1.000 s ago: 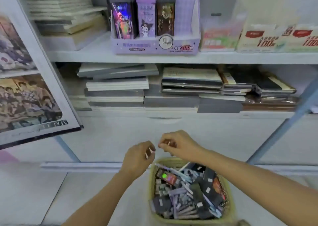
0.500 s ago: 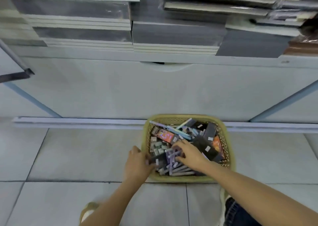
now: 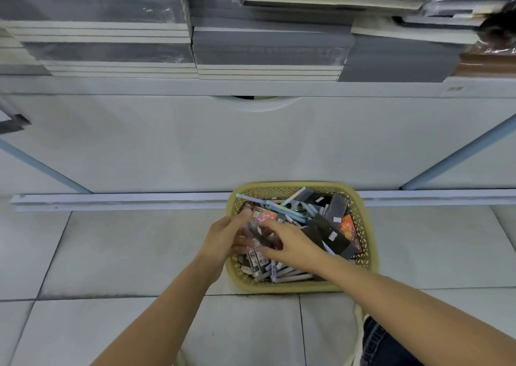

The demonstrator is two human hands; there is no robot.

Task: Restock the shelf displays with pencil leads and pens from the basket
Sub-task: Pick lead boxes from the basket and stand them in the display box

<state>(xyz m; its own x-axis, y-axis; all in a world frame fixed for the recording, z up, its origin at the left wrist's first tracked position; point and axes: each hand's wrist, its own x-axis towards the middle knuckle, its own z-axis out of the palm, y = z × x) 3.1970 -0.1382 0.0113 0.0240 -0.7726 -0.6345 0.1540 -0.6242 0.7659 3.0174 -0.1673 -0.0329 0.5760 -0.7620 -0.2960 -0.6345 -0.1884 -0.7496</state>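
A yellow plastic basket (image 3: 370, 243) stands on the floor tiles against the shelf base. It is full of dark pencil lead packs (image 3: 329, 233), a holographic pack (image 3: 261, 215), pastel pens (image 3: 287, 212) and pale purple pens (image 3: 290, 277). Both hands are inside its left half. My left hand (image 3: 222, 240) reaches over the left rim and my right hand (image 3: 293, 244) comes from the right. Between their fingertips is a blurred dark lead pack (image 3: 257, 231), which both hands appear to pinch. The shelf displays are out of view.
Wrapped notebook stacks (image 3: 268, 47) fill the lowest shelf above a white base panel (image 3: 251, 148). Blue slanted struts (image 3: 458, 159) flank the panel. A poster corner (image 3: 14, 123) juts in at the left. My knee in jeans (image 3: 382, 343) is at the bottom right.
The view dropped from the shelf to the floor. Both hands went down from above the basket into it; now they close around a dark pack at its left side.
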